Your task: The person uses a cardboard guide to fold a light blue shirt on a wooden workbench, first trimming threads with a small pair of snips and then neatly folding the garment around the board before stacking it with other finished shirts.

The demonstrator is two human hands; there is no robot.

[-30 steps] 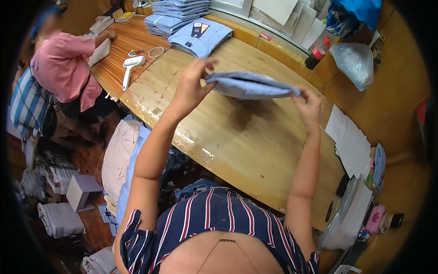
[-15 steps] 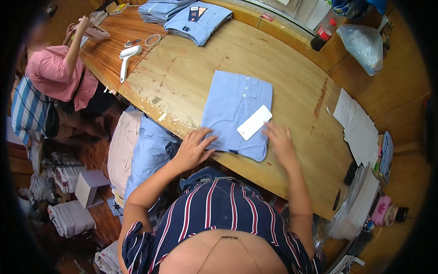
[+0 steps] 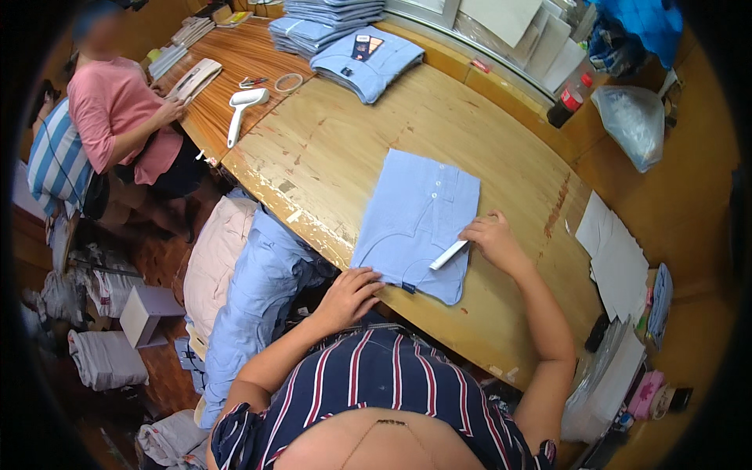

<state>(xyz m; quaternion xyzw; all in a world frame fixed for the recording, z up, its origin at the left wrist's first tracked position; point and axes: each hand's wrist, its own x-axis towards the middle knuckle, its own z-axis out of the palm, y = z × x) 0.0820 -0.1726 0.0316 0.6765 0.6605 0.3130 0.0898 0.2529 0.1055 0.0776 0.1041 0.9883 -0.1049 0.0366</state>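
A folded light-blue shirt (image 3: 403, 207) lies in front of me on the wooden table (image 3: 329, 133), its buttoned placket and dark neck label facing up. My right hand (image 3: 492, 239) is closed on one end of a white hang tag (image 3: 449, 255), which is tilted almost edge-on above the shirt. A thin string runs from the tag's other end. At the shirt's near left corner rests my left hand (image 3: 348, 296), fingers stretched out and holding nothing.
Stacked blue shirts (image 3: 366, 63), a white lint roller (image 3: 244, 113) and a tape ring (image 3: 289, 82) occupy the far side. White paper sheets (image 3: 615, 243) lie right. Draped garments (image 3: 254, 290) hang left below the edge. A co-worker in pink (image 3: 121, 113) handles a fabric piece.
My right hand has taken hold of the hang tag and tipped it up from lying flat. The co-worker has lowered their hands and the fabric piece onto the table.
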